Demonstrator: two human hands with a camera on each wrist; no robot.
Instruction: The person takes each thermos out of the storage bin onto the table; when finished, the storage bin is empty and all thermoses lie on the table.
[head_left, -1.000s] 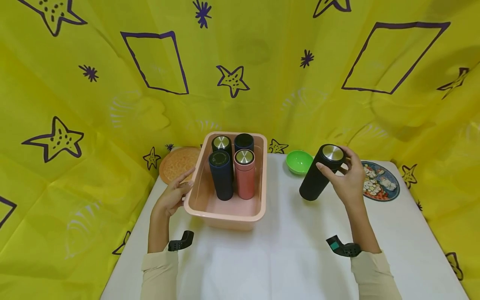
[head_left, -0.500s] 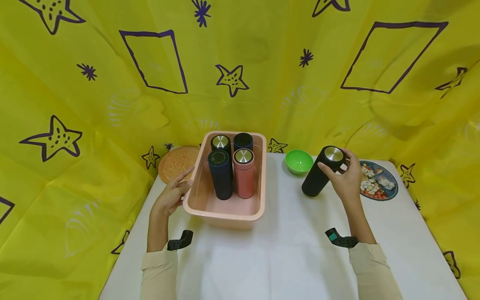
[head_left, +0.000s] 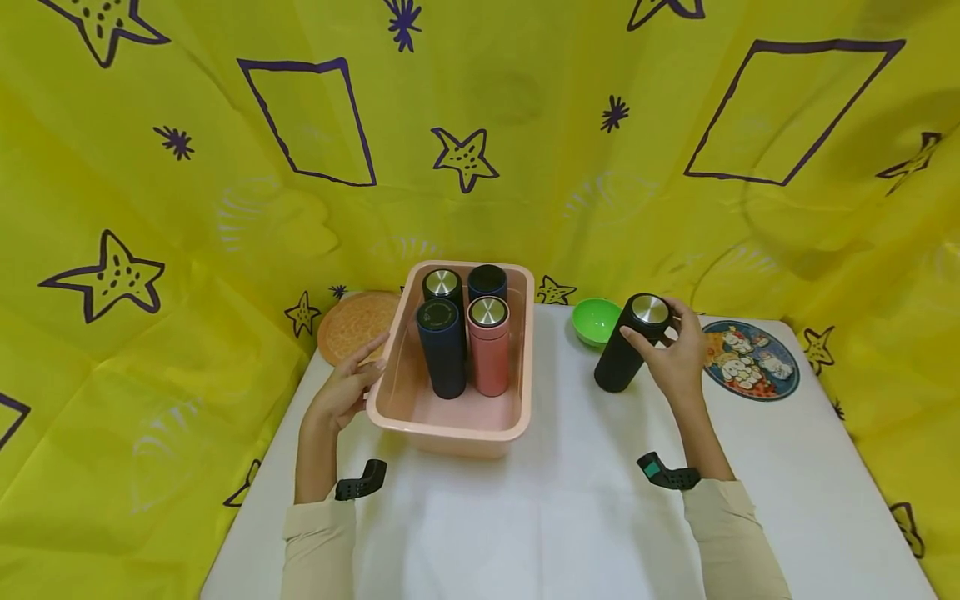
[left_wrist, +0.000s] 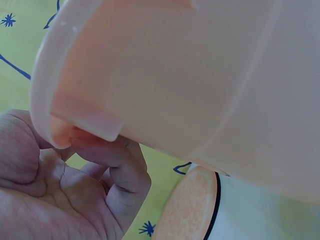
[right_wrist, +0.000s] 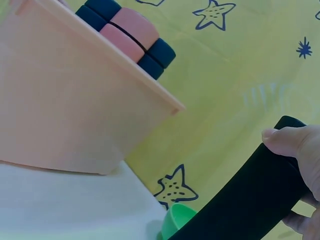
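Note:
My left hand [head_left: 347,392] grips the left rim of a peach plastic tub [head_left: 455,446]; in the left wrist view its fingers [left_wrist: 112,160] curl up under the lip. Inside the tub stand a dark navy flask [head_left: 442,358], a pink flask [head_left: 491,362] with a steel-topped lid, a black steel-topped flask [head_left: 442,285] and another dark flask [head_left: 487,282]. To the right, my right hand [head_left: 675,350] holds a black flask [head_left: 620,358] near its steel-topped lid, thumb on one side and fingers on the other. That flask leans, its base toward the lower left.
Behind the held flask sits a green bowl [head_left: 595,322]. A patterned round mat [head_left: 752,361] lies on the white table [head_left: 585,533] at right, and a round pizza-print mat [head_left: 352,329] lies behind my left hand. A yellow curtain [head_left: 525,225] borders the table.
My right hand has shifted a little to the left with the black flask, and the patterned mat shows more. The left hand and the tub stay in place.

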